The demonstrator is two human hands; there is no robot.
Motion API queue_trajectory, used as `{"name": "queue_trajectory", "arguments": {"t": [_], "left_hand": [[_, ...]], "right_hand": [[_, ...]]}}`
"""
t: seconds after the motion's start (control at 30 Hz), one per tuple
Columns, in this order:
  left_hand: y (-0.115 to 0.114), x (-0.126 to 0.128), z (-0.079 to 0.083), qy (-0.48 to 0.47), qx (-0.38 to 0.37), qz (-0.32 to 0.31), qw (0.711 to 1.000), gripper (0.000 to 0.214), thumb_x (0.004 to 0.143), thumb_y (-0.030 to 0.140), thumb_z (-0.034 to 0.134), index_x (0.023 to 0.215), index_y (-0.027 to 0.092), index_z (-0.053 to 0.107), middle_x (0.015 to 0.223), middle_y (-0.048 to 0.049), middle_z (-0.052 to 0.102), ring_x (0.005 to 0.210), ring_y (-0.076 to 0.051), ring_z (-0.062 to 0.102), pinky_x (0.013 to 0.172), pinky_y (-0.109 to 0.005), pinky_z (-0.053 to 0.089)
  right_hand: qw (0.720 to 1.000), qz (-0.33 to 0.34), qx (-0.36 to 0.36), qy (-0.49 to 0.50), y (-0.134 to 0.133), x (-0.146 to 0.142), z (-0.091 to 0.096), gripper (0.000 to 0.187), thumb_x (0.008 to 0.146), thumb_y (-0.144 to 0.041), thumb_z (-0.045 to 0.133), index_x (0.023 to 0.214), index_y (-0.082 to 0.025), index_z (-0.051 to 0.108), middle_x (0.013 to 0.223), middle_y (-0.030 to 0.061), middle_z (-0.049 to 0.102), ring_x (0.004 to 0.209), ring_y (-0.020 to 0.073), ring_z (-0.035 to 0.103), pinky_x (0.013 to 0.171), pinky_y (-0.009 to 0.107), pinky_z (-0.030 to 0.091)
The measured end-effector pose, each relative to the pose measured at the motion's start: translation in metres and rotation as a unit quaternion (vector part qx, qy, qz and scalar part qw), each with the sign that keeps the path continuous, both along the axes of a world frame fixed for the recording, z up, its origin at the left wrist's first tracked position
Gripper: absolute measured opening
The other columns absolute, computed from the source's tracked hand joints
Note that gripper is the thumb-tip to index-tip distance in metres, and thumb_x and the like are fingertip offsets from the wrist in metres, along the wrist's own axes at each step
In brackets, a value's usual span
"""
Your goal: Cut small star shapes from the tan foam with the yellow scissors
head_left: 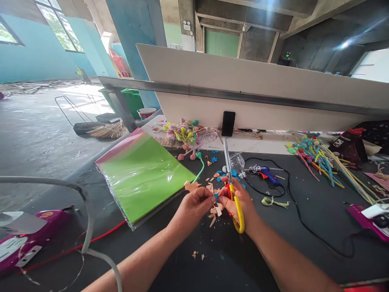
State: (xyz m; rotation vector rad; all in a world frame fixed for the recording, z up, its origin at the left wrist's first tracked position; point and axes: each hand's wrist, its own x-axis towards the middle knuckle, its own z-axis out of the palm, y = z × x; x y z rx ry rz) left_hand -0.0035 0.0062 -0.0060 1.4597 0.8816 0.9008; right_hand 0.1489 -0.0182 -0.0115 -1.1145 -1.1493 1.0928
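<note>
My left hand (196,207): pinching one small blue piece (216,197), perhaps foam
My right hand (244,202): pinching its other edge, one pair of scissors (232,190) held too
Peach scraps (218,211): several on the bench (226,263) beneath
Ahead: one phone (228,123), one glue gun (272,176)

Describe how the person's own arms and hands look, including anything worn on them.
The left hand and right hand are ungloved. The left forearm and right forearm are bare, with no sleeve, watch or bracelet showing. No ring can be made out.
</note>
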Motion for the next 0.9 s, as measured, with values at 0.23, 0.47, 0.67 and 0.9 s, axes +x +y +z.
{"name": "queue_trajectory", "arguments": {"t": [0.23,0.47,0.67,0.9], "left_hand": [[-0.002,0.003,0.004,-0.012,-0.027,0.003,1.000,0.020,0.076,0.035,0.064,0.076,0.016,0.060,0.070,-0.0001,0.060,0.066,-0.012,0.052,0.062,-0.023,0.040],[-0.002,0.006,0.001,-0.071,-0.080,0.002,0.994,0.026,0.069,0.036,0.072,0.080,0.015,0.063,0.072,-0.0021,0.064,0.067,-0.013,0.056,0.063,-0.024,0.042],[-0.003,0.006,0.001,-0.087,-0.083,0.032,0.992,0.023,0.067,0.034,0.074,0.069,0.014,0.063,0.066,-0.0020,0.065,0.063,-0.012,0.055,0.062,-0.023,0.041],[-0.005,0.004,0.002,-0.132,-0.127,0.011,0.983,0.022,0.067,0.032,0.075,0.073,0.014,0.063,0.070,-0.0028,0.066,0.068,-0.014,0.059,0.068,-0.025,0.043]], "right_hand": [[1.000,-0.028,0.002,0.008,-0.004,-0.003,0.005,0.041,0.066,-0.017,0.063,0.105,-0.026,0.050,0.066,-0.0085,0.053,0.055,0.0096,0.053,0.054,0.024,0.045],[0.999,-0.041,0.010,0.000,-0.003,-0.004,-0.002,0.040,0.066,-0.017,0.061,0.103,-0.026,0.050,0.068,-0.0081,0.052,0.056,0.0093,0.051,0.055,0.023,0.045],[0.999,-0.032,0.001,-0.002,-0.006,-0.008,0.002,0.040,0.067,-0.019,0.062,0.104,-0.027,0.049,0.067,-0.0087,0.052,0.060,0.0103,0.054,0.058,0.025,0.046],[0.999,-0.034,-0.008,0.001,-0.010,-0.009,0.010,0.040,0.069,-0.019,0.062,0.104,-0.026,0.046,0.069,-0.0088,0.053,0.058,0.0098,0.056,0.055,0.023,0.046]]}}
